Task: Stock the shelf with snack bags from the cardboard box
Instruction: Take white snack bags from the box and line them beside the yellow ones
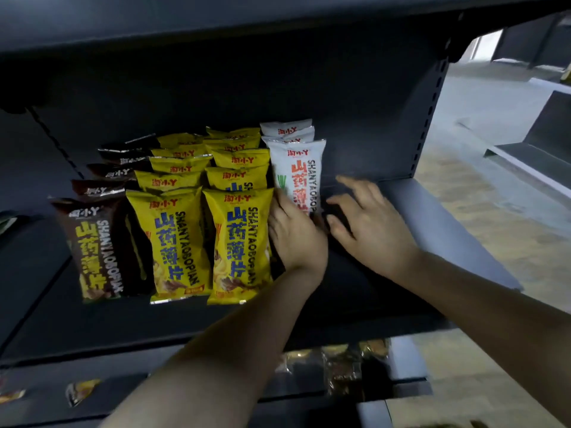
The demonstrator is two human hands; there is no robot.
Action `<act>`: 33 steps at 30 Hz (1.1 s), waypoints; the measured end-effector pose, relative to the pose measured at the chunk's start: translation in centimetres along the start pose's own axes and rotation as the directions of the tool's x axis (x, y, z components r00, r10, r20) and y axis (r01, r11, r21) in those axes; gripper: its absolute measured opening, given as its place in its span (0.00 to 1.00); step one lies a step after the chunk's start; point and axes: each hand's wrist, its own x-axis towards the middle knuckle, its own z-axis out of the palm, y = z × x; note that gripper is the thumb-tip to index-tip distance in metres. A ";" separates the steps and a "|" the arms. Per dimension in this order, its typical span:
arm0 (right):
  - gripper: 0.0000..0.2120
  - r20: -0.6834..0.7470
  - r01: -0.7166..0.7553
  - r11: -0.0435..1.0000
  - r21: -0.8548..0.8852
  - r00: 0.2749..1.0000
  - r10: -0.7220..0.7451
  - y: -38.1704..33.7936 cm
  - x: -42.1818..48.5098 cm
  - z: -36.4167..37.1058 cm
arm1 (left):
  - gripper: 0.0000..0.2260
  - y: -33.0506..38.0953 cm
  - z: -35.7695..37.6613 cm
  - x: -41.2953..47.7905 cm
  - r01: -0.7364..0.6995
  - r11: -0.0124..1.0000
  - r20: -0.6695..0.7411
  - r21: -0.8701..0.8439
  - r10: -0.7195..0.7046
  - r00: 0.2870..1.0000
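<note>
Left hand [296, 239] fingers clasping white bag [298, 171] (yellow bags [238, 236] crowd beside), right hand [370, 227] fingers spread

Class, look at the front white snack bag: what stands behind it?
Two more white bags stand behind the front white bag, only their tops showing. Their lower parts are covered.

The bare left forearm [222, 350] rises from the lower left, angled up and to the right, ending in the left hand [296, 239], whose back faces the camera. Its fingers [279, 208] lie close together and point forward; the thumb is hidden, so any grip cannot be judged. The bare right forearm [494, 313] comes in from the lower right. The right hand [370, 230] sits just beside the left, palm down, its fingers [355, 183] spread, loosely straight and slightly blurred.
</note>
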 end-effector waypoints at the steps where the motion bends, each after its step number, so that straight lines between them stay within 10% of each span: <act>1: 0.14 0.020 -0.008 1.000 -0.014 1.000 0.009 0.4 -1.1 -0.3 | 0.32 0.4 -0.4 -0.5 0.001 1.000 -0.006 -0.020 -0.001 1.000; 6: 0.14 0.087 -0.123 0.992 -0.008 0.988 0.123 1.6 -6.1 -1.8 | 0.23 3.3 -4.2 -4.2 -0.195 0.972 -0.025 -0.133 0.193 0.981; 17: 0.13 0.088 0.036 0.970 0.239 0.994 -0.058 -1.7 -24.7 -3.1 | 0.11 -1.8 -7.4 -20.9 -0.570 0.758 0.314 -0.316 0.651 0.691; 21: 0.12 0.417 -0.040 0.984 0.171 0.908 -0.035 -1.4 -31.5 -1.4 | 0.12 -6.5 -5.5 -25.6 -0.521 0.831 0.750 -0.197 0.470 0.466; 27: 0.11 0.694 -0.348 0.934 0.080 0.692 0.198 -0.3 -37.0 2.8 | 0.10 -10.1 -2.5 -31.4 -0.399 0.915 0.988 0.059 0.004 0.156; 33: 0.11 0.829 -0.639 0.760 -0.116 0.359 0.428 1.5 -39.5 6.4 | 0.13 -12.6 0.2 -33.9 -0.218 0.963 0.984 0.161 -0.138 0.117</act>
